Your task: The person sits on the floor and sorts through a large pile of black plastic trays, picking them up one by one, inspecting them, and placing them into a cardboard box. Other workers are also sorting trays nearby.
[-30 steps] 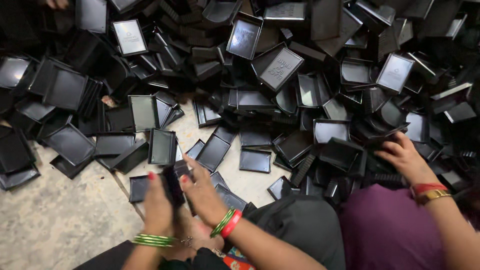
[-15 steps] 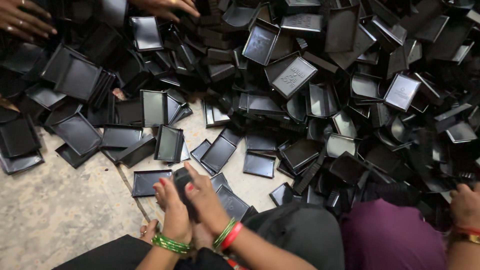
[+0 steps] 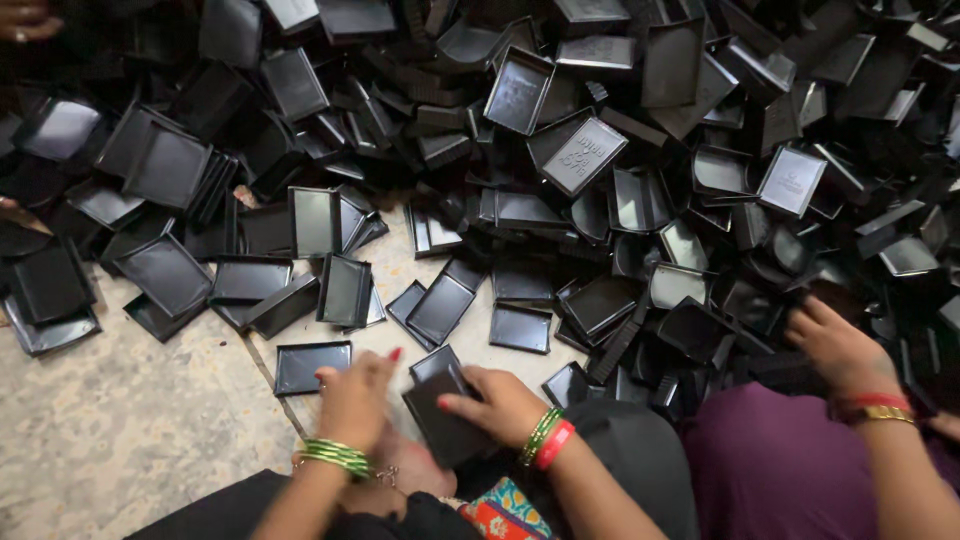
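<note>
I hold a small stack of black trays (image 3: 445, 405) low in front of me, just above my lap. My right hand (image 3: 500, 403) wraps it from the right, its fingers (image 3: 462, 404) closed across the top face, and my left hand (image 3: 352, 400) presses in at the left edge with its fingers (image 3: 385, 362) curled onto the corner. Green bangles (image 3: 335, 457) sit on my left wrist, green and red ones (image 3: 545, 440) on the right.

A single flat tray (image 3: 310, 366) lies on the speckled stone floor (image 3: 120, 440) just left of my left hand. Beyond it a loose row of trays (image 3: 345, 290) lies near, some stacked, some tipped on edge. Behind that, a big heap of the same black trays (image 3: 620, 170) fills the whole upper and right side, piled at every angle and crowding in close to my stack.

At my right, another person's hand (image 3: 835, 345), with a red and gold bangle, reaches into the heap beside a purple garment (image 3: 780, 470). Part of one more hand (image 3: 25, 18) shows at the top left corner.
</note>
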